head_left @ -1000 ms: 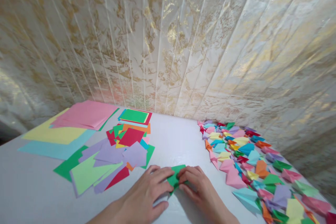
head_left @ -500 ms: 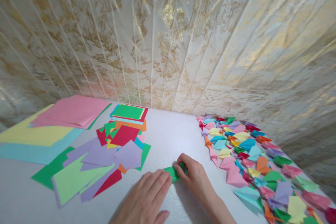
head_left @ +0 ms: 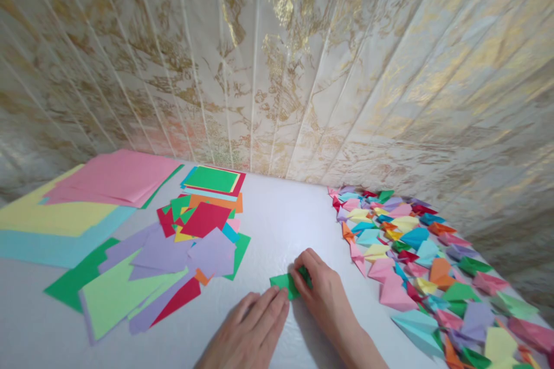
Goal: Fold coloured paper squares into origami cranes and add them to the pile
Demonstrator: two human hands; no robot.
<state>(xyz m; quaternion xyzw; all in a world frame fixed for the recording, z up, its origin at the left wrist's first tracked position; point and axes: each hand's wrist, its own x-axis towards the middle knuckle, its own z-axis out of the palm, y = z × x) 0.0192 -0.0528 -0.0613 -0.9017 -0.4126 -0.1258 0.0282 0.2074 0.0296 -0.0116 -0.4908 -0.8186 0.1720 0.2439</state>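
Left of the folded papers (head_left: 440, 274), pinching the green paper (head_left: 283, 282) by its right end in the right hand (head_left: 322, 285); farther left, touching its near edge with the flattened left hand (head_left: 255, 326).

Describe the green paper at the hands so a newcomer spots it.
On the white table, look front and centre, between the loose sheets on the left and the folded pieces on the right. There the left hand and right hand both touch a small green paper. Only this green piece is touched by a hand.
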